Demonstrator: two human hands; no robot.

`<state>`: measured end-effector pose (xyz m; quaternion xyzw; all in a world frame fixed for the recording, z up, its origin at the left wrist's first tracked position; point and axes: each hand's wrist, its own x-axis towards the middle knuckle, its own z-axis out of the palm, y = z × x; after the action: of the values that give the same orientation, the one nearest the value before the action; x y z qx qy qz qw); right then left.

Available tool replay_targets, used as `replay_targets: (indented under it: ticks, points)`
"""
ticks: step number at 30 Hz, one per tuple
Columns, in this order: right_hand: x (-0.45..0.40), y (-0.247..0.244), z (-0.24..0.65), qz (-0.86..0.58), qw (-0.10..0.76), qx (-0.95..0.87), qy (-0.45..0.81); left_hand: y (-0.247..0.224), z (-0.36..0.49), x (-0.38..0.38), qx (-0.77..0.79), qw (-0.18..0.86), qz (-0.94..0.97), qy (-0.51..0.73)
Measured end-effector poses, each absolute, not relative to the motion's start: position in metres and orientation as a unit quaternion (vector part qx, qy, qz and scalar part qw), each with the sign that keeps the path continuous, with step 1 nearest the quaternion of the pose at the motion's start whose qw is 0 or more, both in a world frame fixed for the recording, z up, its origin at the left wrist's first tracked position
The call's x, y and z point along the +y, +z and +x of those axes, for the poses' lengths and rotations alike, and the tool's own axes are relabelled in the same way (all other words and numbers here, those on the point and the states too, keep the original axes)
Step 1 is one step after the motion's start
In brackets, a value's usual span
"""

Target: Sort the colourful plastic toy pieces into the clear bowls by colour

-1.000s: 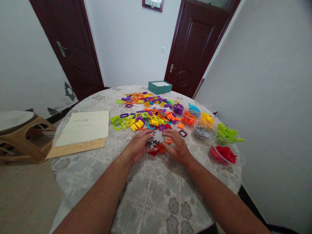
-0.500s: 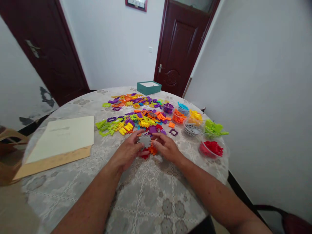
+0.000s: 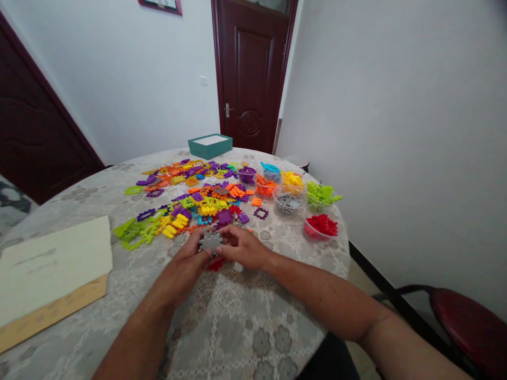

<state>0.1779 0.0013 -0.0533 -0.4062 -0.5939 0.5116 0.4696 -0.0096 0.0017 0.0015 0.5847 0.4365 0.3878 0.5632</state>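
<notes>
Between my two hands I hold a grey toothed building piece (image 3: 211,242) just above the cloth-covered table (image 3: 222,322). My left hand (image 3: 188,258) grips its left side, thumb on top. From the right, my right hand (image 3: 243,248) pinches the same piece near its edge. Part of the grey piece is hidden by the fingers. A red toothed piece (image 3: 216,264) shows under my hands. Just beyond lies a pile of mixed plastic pieces, with a purple square piece (image 3: 224,217) and yellow pieces (image 3: 176,226) in it.
Clear tubs hold sorted pieces at the right: red (image 3: 322,227), grey (image 3: 290,201), green (image 3: 322,193), orange (image 3: 265,186), yellow, blue and purple. A teal box (image 3: 209,148) stands at the far edge. Pale board (image 3: 59,264) lies at the left. A dark red chair (image 3: 467,322) stands at the right.
My head view has turned to the right. Both hands have closed in on the grey piece, the right now gripping it too. The orange piece beneath is now mostly covered by my hands.
</notes>
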Motion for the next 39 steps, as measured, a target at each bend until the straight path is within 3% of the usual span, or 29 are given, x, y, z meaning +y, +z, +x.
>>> replay_targets:
  ticks: [3,8,12,15,20,29,39]
  points:
    - [-0.001,-0.053,0.177,-0.389,0.466,-0.607,0.513,0.006,-0.01,0.0,0.432,0.531,0.638,0.353]
    - [-0.005,-0.04,0.184,-0.384,0.462,-0.64,0.48,0.003,-0.009,-0.002,0.41,0.584,0.596,0.369]
    - [-0.005,-0.007,0.222,-0.477,0.473,-0.683,0.288,0.003,-0.008,0.001,0.402,0.645,0.519,0.39]
    - [0.0,0.019,0.27,-0.586,0.469,-0.648,0.125,0.007,-0.009,0.005,0.428,0.635,0.488,0.418]
    - [0.019,0.038,0.343,-0.726,0.414,-0.55,0.0,0.008,-0.012,0.009,0.448,0.619,0.474,0.438]
    - [0.048,0.029,0.365,-0.814,0.252,-0.521,0.05,0.001,-0.017,0.012,0.434,0.621,0.484,0.437]
    - [0.049,0.034,0.36,-0.806,0.221,-0.549,0.005,-0.007,-0.02,0.016,0.425,0.621,0.494,0.435]
